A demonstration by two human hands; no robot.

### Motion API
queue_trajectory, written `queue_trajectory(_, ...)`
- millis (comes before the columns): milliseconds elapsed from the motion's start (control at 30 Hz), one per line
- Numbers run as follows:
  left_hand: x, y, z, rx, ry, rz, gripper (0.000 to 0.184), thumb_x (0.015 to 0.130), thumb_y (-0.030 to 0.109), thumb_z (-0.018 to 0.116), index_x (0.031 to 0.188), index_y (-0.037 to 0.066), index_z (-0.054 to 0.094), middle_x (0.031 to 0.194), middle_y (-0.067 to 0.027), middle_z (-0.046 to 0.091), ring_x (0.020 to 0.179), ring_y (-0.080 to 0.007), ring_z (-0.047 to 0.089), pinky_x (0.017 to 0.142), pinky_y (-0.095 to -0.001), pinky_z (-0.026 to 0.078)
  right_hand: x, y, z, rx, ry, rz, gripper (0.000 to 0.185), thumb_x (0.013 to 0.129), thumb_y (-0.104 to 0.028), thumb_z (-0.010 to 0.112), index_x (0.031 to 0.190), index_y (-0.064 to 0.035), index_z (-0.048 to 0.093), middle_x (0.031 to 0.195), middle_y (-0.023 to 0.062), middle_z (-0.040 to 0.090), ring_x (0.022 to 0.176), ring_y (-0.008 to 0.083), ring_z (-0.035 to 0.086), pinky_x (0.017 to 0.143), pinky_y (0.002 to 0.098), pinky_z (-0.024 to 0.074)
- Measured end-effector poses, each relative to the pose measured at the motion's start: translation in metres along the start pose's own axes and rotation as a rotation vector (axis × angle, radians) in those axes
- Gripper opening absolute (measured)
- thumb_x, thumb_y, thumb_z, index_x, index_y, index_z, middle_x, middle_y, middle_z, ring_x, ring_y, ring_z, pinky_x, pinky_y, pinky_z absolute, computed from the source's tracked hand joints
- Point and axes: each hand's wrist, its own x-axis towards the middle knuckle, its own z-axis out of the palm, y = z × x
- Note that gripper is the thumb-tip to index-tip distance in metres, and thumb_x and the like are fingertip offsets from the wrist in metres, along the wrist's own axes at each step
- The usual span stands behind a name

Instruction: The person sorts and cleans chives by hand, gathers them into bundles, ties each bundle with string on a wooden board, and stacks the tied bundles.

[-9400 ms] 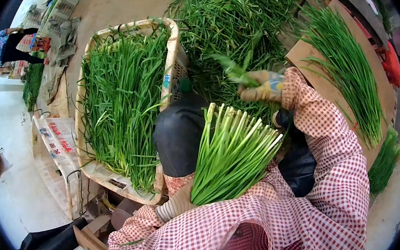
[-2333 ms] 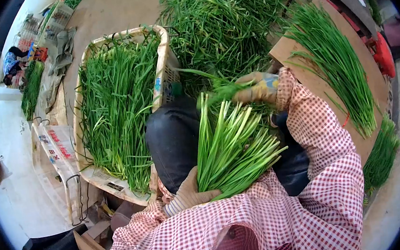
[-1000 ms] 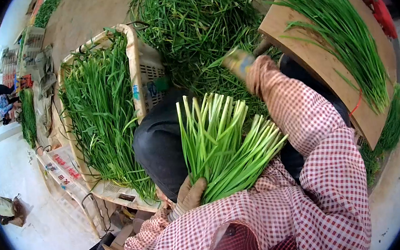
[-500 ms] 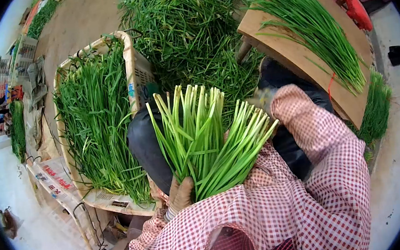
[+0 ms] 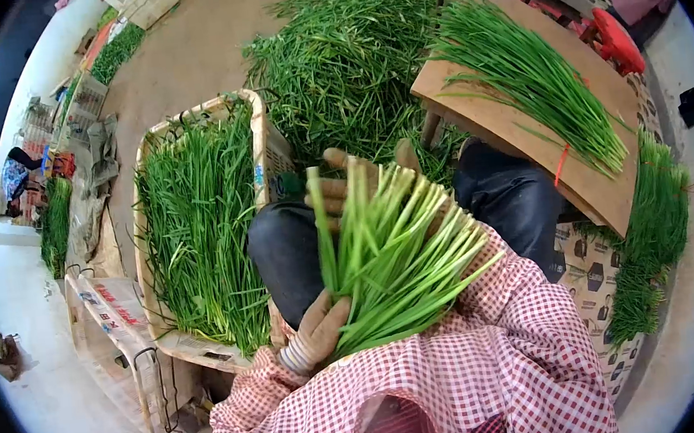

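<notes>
A bunch of green stalks with pale cut ends (image 5: 401, 253) lies across my lap, its ends pointing up and to the right. My gloved left hand (image 5: 322, 327) is wrapped round the lower left side of this bunch. Behind the pale ends is my gloved right hand (image 5: 360, 183), its fingers spread and partly hidden by the stalks; no separate stalk shows in it. To the left stands a cream plastic basket (image 5: 260, 141) full of long green leaves (image 5: 202, 230).
Ahead lies a heap of loose greens (image 5: 341, 67). On the right, a board (image 5: 470, 108) bears a bundle of greens (image 5: 530, 74) near a red tie (image 5: 561, 165). More bundles (image 5: 655, 203) lie beyond it. A white crate (image 5: 111, 323) is at left; another person (image 5: 17, 175) is far left.
My right hand has moved left from beside the bunch to behind its pale ends, fingers now spread. My left hand stays on the bunch. The head view has shifted, showing more of the far floor.
</notes>
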Motion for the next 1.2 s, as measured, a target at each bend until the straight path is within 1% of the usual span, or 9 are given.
queue_trajectory(200,0.024,0.096,0.020,1.027,-0.130,0.034,0.043,0.093,0.018,0.057,0.130,0.000,0.048,0.106,-0.0171,0.065,0.098,-0.0243,0.063,0.087,-0.0341,0.048,-0.039,-0.022,0.003,0.041,0.018,-0.113,0.065,0.098,-0.054,0.035,0.145,-0.0093,0.033,0.139,0.0255,0.045,0.127,0.0403,0.046,0.108,0.0535,0.0369)
queue_trajectory(433,0.063,0.113,0.052,0.073,-0.065,0.050,0.073,0.082,0.013,0.070,0.143,-0.001,0.033,0.136,-0.0146,0.047,0.127,-0.0230,0.044,0.107,-0.0333,0.034,-0.070,-0.031,-0.007,-0.050,0.415,-0.197,0.048,0.100,-0.043,0.040,0.123,-0.0039,0.056,0.102,0.0162,0.069,0.098,0.0314,0.066,0.082,0.0498,0.0565)
queue_trajectory(533,0.058,0.124,0.100,0.575,-0.207,0.447,0.117,0.059,0.037,0.089,0.147,0.000,0.021,0.143,-0.0202,0.039,0.131,-0.0322,0.040,0.111,-0.0409,0.030,-0.072,-0.038,-0.012,-0.101,0.521,-0.149,0.047,0.097,-0.045,0.047,0.122,-0.0061,0.057,0.100,0.0144,0.069,0.097,0.0295,0.066,0.081,0.0473,0.0568)
queue_trajectory(667,0.059,0.096,0.153,1.608,0.050,0.477,0.124,0.048,0.045,0.089,0.147,0.008,0.025,0.141,-0.0307,0.031,0.132,-0.0480,0.030,0.107,-0.0579,0.025,-0.046,-0.027,-0.017,-0.151,0.657,-0.156,0.045,0.099,-0.043,0.044,0.120,-0.0053,0.057,0.094,0.0121,0.067,0.088,0.0269,0.066,0.078,0.0424,0.0561)
queue_trajectory(800,0.067,0.086,0.122,1.576,0.380,0.676,0.120,0.046,0.039,0.089,0.147,0.015,0.027,0.141,-0.0311,0.030,0.132,-0.0497,0.029,0.104,-0.0597,0.028,-0.045,-0.033,-0.046,0.025,0.303,0.006,0.045,0.101,-0.040,0.036,0.114,-0.0052,0.062,0.101,0.0143,0.069,0.097,0.0311,0.066,0.080,0.0478,0.0562)
queue_trajectory(833,0.067,0.097,0.118,1.486,0.398,0.562,0.122,0.047,0.033,0.088,0.147,0.008,0.022,0.142,-0.0310,0.029,0.131,-0.0495,0.031,0.107,-0.0540,0.031,-0.032,-0.022,0.002,-0.002,0.684,-0.081,0.042,0.100,-0.041,0.041,0.110,-0.0048,0.061,0.085,0.0117,0.069,0.078,0.0266,0.067,0.067,0.0434,0.0576)
queue_trajectory(933,0.079,0.082,0.086,0.690,0.157,0.526,0.123,0.052,0.026,0.089,0.146,0.002,0.016,0.139,-0.0240,0.041,0.126,-0.0307,0.045,0.105,-0.0366,0.038,-0.042,-0.002,0.018,-0.063,0.639,-0.283,0.059,0.095,-0.055,0.043,0.106,-0.0018,0.065,0.095,0.0155,0.070,0.084,0.0306,0.068,0.077,0.0475,0.0572)
queue_trajectory(1033,0.081,0.087,0.077,0.785,0.142,0.269,0.116,0.055,0.025,0.089,0.145,0.001,0.019,0.131,-0.0172,0.052,0.118,-0.0229,0.052,0.100,-0.0333,0.042,-0.054,0.004,0.045,-0.113,0.511,-0.347,0.072,0.086,-0.066,0.049,0.115,-0.0008,0.061,0.104,0.0161,0.068,0.094,0.0309,0.066,0.088,0.0473,0.0537)
queue_trajectory(1200,0.092,0.086,0.074,0.799,0.041,0.225,0.099,0.062,0.037,0.083,0.139,0.001,0.032,0.116,-0.0212,0.061,0.105,-0.0327,0.062,0.091,-0.0389,0.049,-0.068,0.003,0.017,-0.646,0.594,-0.435,0.079,0.081,-0.057,0.064,0.139,-0.0092,0.040,0.124,0.0140,0.058,0.110,0.0289,0.057,0.100,0.0443,0.0461)
